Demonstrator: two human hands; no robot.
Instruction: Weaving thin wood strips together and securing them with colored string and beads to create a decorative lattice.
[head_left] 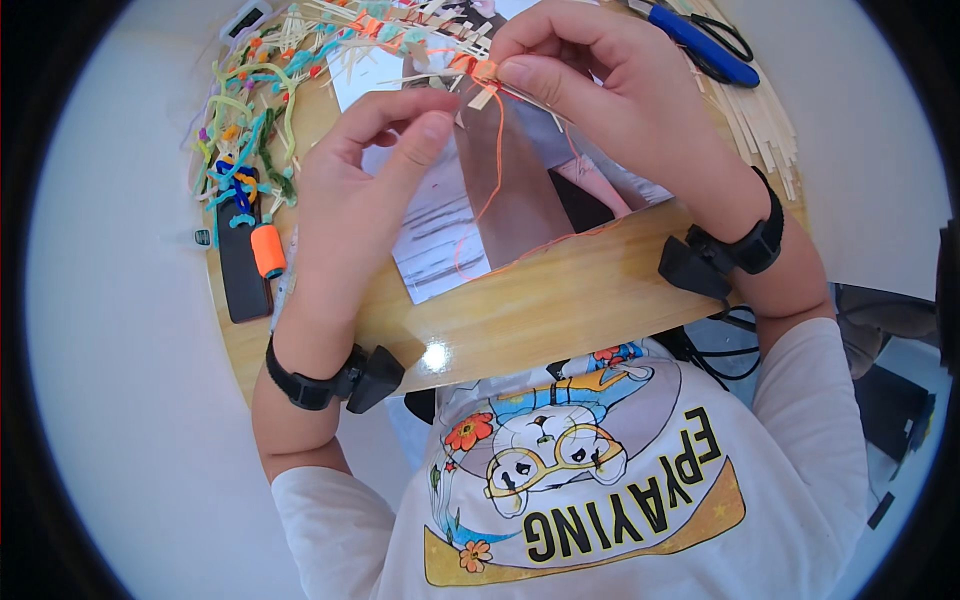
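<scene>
My right hand pinches the near end of a craft piece made of thin pale wooden sticks, bound with orange thread and coloured fuzzy bits. From that end an orange thread hangs and trails over a large printed photo sheet to the right. Just left of the piece, my left hand has thumb and forefinger brought close together; anything between the tips is too small to make out. The piece's far end runs out toward the top edge.
Coloured pipe-cleaner pieces are heaped at the left. Near them lie an orange thread spool and a dark flat bar. Blue-handled pliers and loose wooden sticks occupy the table's right side.
</scene>
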